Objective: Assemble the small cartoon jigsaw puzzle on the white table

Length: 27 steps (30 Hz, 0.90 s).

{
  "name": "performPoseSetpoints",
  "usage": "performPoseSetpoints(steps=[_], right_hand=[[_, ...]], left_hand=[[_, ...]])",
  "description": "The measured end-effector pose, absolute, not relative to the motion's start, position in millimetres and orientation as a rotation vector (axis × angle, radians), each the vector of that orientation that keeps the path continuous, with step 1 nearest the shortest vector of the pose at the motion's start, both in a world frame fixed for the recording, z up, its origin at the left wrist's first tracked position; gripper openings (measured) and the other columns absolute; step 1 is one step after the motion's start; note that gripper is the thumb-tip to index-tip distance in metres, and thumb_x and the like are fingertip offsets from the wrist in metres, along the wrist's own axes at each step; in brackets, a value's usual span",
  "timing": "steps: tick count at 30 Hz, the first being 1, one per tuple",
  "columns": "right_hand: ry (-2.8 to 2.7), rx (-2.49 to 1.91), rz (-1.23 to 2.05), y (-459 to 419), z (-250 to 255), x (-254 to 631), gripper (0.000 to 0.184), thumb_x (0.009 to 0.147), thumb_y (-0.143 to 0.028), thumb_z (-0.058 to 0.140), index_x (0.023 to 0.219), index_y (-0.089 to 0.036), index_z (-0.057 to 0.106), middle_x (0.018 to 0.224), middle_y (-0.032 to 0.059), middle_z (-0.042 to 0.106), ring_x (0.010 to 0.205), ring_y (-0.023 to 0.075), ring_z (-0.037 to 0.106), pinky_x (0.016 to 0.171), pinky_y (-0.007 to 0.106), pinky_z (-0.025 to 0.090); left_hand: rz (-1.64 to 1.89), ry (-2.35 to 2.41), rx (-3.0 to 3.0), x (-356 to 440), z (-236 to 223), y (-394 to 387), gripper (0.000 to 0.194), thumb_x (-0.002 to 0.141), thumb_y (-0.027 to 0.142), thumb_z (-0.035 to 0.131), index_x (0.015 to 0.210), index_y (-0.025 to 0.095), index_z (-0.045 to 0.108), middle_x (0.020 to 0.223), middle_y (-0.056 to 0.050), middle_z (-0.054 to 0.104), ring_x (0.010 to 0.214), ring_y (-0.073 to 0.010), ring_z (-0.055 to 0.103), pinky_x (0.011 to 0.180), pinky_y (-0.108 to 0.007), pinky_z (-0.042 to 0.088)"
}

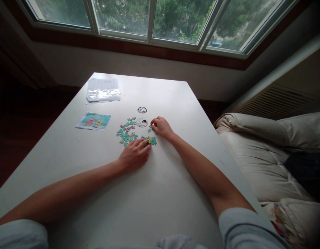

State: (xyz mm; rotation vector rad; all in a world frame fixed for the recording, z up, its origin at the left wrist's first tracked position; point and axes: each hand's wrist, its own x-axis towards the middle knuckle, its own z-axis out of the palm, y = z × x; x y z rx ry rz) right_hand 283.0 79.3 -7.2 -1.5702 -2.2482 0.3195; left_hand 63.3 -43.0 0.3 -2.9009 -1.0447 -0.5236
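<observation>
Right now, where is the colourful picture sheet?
In the head view, the picture sheet lies left of the puzzle pieces, below the plastic packet.

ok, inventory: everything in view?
table: 1, white, centre
puzzle pieces: many, mostly teal, on table
round items: 2, silvery, on table
picture sheet: 1, teal, table's left
clear packet: 1, whitish, table's far left
window: 1, white frame, far wall
sofa: 1, cream, right
cloth: 1, dark, on sofa
slatted panel: 1, beige, right
curtain: 1, dark, left
floor: dark red, left
left hand: 1, bare, at pieces
right hand: 1, bare, at pieces
sleeves: 2, grey, bottom
</observation>
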Motion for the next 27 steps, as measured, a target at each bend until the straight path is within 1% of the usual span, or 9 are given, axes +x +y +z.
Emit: performPoseSetpoints(steps=[5, 8, 11, 14, 21, 27], right_hand=[[-2.299, -1.618, 0.265, 82, -5, 281, 0.007, 0.090, -0.023, 0.064, 0.095, -0.021, 0.069, 0.104, 0.0089, 0.064, 0.102, 0.0249, 0.056, 0.092, 0.037, 0.043], [-2.276, -1.616, 0.281, 82, -2, 280, 0.007, 0.086, -0.020, 0.065, 0.093, -0.021, 0.066, 0.100, 0.0074, 0.066, 0.098, 0.0237, 0.057, 0.088, 0.036, 0.043], [-2.183, -1.540, 0.426, 81, 0, 280, 0.008, 0.083, -0.014, 0.064, 0.089, -0.021, 0.065, 0.088, 0.0023, 0.069, 0.084, 0.0184, 0.059, 0.080, 0.031, 0.044], [-2.061, -1.418, 0.587, 79, 1, 281, 0.007, 0.083, -0.016, 0.064, 0.087, -0.020, 0.066, 0.081, -0.0009, 0.070, 0.075, 0.0143, 0.060, 0.075, 0.027, 0.045], [-2.043, -1.204, 0.859, 64, 0, 268, 0.009, 0.082, -0.021, 0.067, 0.091, -0.020, 0.070, 0.080, -0.0018, 0.072, 0.074, 0.0129, 0.062, 0.075, 0.025, 0.046], [-2.082, -1.207, 0.829, 53, 0, 258, 0.007, 0.080, -0.016, 0.066, 0.084, -0.020, 0.070, 0.077, -0.0021, 0.070, 0.071, 0.0117, 0.060, 0.072, 0.024, 0.044]], left_hand=[[-0.514, -1.054, -2.901, 64, 1, -43, 0.034, 0.094, 0.023, 0.055, 0.127, 0.021, 0.063, 0.139, -0.012, 0.060, 0.130, -0.0297, 0.053, 0.108, -0.047, 0.045], [-0.511, -1.045, -2.907, 64, 1, -43, 0.035, 0.093, 0.022, 0.055, 0.128, 0.020, 0.062, 0.139, -0.013, 0.060, 0.131, -0.0300, 0.052, 0.109, -0.047, 0.045], [-0.516, -1.046, -2.896, 63, 0, -43, 0.035, 0.094, 0.023, 0.055, 0.128, 0.020, 0.062, 0.139, -0.012, 0.060, 0.131, -0.0299, 0.052, 0.109, -0.047, 0.045], [-0.506, -1.046, -2.886, 62, 1, -43, 0.035, 0.096, 0.025, 0.053, 0.129, 0.020, 0.062, 0.140, -0.012, 0.059, 0.132, -0.0294, 0.052, 0.109, -0.047, 0.045], [-0.527, -1.050, -2.883, 61, -1, -43, 0.036, 0.097, 0.025, 0.052, 0.131, 0.020, 0.062, 0.138, -0.013, 0.061, 0.134, -0.0289, 0.051, 0.112, -0.047, 0.043], [-0.536, -1.060, -2.884, 61, -2, -43, 0.036, 0.095, 0.024, 0.054, 0.131, 0.020, 0.062, 0.137, -0.013, 0.061, 0.133, -0.0286, 0.051, 0.112, -0.047, 0.043]])
